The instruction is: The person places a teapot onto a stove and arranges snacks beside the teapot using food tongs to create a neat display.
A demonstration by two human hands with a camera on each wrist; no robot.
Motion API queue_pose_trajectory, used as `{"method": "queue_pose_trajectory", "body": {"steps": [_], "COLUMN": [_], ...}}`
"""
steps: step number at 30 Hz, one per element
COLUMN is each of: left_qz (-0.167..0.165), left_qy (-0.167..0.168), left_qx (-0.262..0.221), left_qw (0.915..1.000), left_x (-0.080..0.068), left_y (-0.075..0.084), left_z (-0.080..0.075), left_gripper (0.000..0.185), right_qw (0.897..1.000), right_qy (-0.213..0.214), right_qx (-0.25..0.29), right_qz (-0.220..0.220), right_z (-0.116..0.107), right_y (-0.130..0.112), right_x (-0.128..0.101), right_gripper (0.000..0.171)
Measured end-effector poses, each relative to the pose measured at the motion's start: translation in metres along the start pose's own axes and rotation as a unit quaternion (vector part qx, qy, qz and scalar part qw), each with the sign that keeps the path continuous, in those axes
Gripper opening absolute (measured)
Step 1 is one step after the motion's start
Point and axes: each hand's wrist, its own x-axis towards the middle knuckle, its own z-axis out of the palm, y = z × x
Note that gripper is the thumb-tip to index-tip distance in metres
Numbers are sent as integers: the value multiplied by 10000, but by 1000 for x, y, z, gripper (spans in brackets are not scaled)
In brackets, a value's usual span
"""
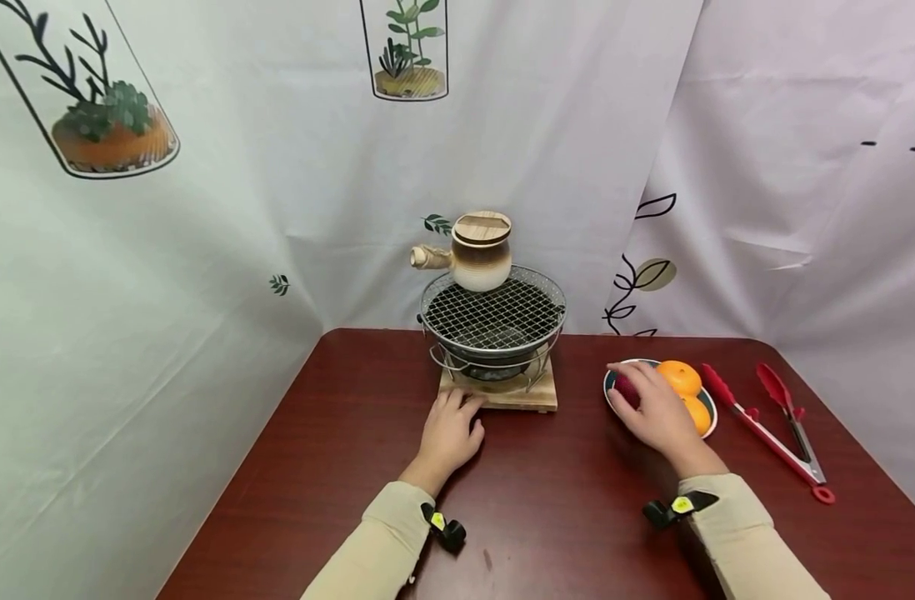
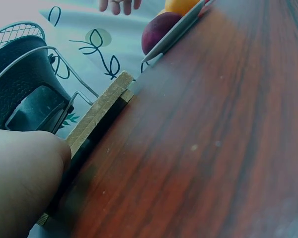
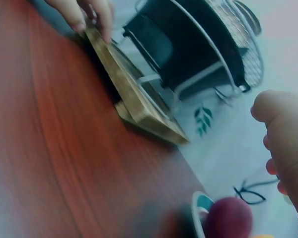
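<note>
My left hand (image 1: pixel 448 429) rests its fingers on the front left part of a wooden base board (image 1: pixel 517 397), with the thumb apart from the board. On that board stands a round tabletop grill (image 1: pixel 495 321) with a wire mesh top. My right hand (image 1: pixel 656 412) is over a small plate (image 1: pixel 712 421) at the right, fingers spread and slightly bent. Below its fingers is a dark purple-red round fruit (image 1: pixel 626 388); the right wrist view shows the fruit (image 3: pixel 229 218) below the fingers, with nothing in the hand. Two oranges (image 1: pixel 679 377) lie on the plate beside it, partly hidden by the hand.
A small clay pot (image 1: pixel 482 262) with a wooden lid and a side handle sits at the back of the grill. Red-tipped tongs (image 1: pixel 776 442) lie spread on the table right of the plate. White printed cloth (image 1: pixel 562 167) hangs behind the dark red table (image 1: pixel 547 500).
</note>
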Motion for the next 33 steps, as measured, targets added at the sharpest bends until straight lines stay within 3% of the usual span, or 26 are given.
{"method": "queue_pose_trajectory", "body": {"steps": [10,19,33], "left_qz": [-20,-2,21], "left_qy": [-9,27,25], "left_qx": [-4,-37,-39], "left_qw": [10000,10000,10000], "left_x": [0,0,0], "left_y": [1,1,0], "left_z": [-1,0,-1], "left_gripper": [37,38,39], "right_qw": [9966,9919,9799], "right_qy": [-119,102,155], "right_qx": [-137,-351,-812], "right_qz": [808,1216,1818], "right_z": [-26,-43,-64], "right_y": [34,55,97], "right_x": [-12,-23,-44], "right_gripper": [42,40,53]}}
